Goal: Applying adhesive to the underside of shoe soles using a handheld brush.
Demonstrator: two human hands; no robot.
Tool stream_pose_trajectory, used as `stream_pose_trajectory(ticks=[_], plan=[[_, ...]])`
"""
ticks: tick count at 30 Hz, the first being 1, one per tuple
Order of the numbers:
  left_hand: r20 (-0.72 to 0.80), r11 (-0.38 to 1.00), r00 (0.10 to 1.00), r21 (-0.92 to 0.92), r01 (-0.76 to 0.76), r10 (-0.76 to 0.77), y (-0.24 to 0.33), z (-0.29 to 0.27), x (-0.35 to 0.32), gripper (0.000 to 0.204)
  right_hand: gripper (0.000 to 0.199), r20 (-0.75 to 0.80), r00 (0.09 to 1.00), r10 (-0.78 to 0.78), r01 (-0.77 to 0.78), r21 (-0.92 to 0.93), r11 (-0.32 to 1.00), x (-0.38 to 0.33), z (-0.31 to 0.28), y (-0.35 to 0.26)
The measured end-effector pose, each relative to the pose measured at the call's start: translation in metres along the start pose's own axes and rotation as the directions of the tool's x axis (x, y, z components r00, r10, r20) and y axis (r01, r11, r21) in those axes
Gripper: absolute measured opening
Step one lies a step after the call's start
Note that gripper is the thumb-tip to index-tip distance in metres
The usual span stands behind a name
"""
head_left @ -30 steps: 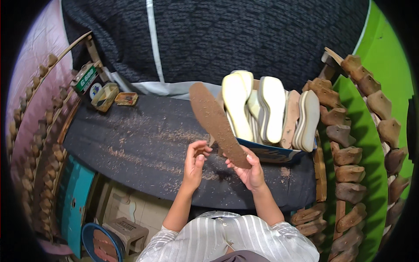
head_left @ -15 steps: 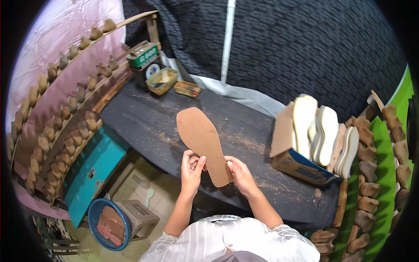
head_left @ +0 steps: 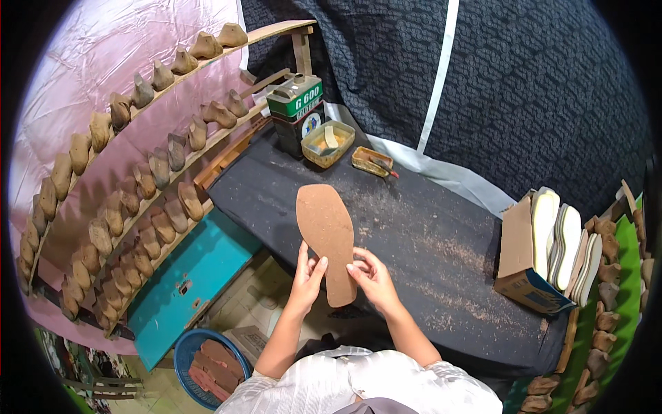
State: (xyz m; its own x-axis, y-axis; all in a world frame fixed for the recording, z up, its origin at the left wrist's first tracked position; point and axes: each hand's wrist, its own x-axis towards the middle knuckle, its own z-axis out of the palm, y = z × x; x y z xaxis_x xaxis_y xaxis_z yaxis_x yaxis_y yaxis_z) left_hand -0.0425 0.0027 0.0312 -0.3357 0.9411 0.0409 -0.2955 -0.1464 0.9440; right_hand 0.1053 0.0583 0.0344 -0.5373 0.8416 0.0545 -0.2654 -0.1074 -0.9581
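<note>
A brown shoe sole (head_left: 327, 238), flat and broad at its far end, is held upright-lengthwise in front of me. My left hand (head_left: 306, 281) grips its left edge near the narrow heel part, thumb on the upper face. On the opposite edge my right hand (head_left: 373, 277) pinches it between thumb and fingers. The undersides of both hands' fingers are partly hidden by the sole. Beneath and beyond it lies a table with a black cloth (head_left: 427, 241), strewn with brown crumbs.
At the table's far left stand a green and black metal can (head_left: 296, 114), a plastic tub (head_left: 328, 143) and a small tray (head_left: 372, 161). A cardboard box (head_left: 517, 241) of pale soles occupies the right end. Wooden shoe lasts (head_left: 145, 181) line racks at left. A blue basket (head_left: 183, 369) holds brown pieces.
My view has turned left, so the table and racks shift rightward in the picture. The sole now points more straight ahead, still in both hands.
</note>
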Motion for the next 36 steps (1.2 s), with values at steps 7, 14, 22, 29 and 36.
stream_pose_trajectory(ticks=[7, 14, 22, 29, 36], plan=[[0.034, 0.982, 0.996, -0.163, 0.092, -0.088, -0.011, -0.008, 0.043, 0.064, 0.035, -0.035, 0.999, 0.019, -0.022, -0.067, 0.997, 0.031, -0.003, 0.003], [0.085, 0.927, 0.995, -0.368, 0.079, -0.051, -0.018, -0.006, 0.088, 0.060, 0.021, -0.205, 0.967, -0.153, 0.077, -0.338, 0.938, 0.084, -0.054, 0.006], [0.255, 0.894, 0.958, -0.387, 0.228, -0.134, -0.014, -0.003, 0.122, 0.059, 0.056, -0.497, 0.719, -0.485, -0.063, -0.742, 0.667, 0.171, -0.126, 0.021], [0.510, 0.876, 0.846, -0.324, 0.358, -0.157, -0.016, -0.028, 0.153, 0.051, 0.045, -0.524, 0.800, -0.292, 0.111, -0.348, 0.931, 0.238, -0.157, 0.046], [0.600, 0.798, 0.783, -0.387, 0.462, -0.162, -0.029, -0.043, 0.177, 0.048, 0.028, -0.556, 0.743, -0.372, 0.001, -0.555, 0.832, 0.265, -0.138, 0.032]])
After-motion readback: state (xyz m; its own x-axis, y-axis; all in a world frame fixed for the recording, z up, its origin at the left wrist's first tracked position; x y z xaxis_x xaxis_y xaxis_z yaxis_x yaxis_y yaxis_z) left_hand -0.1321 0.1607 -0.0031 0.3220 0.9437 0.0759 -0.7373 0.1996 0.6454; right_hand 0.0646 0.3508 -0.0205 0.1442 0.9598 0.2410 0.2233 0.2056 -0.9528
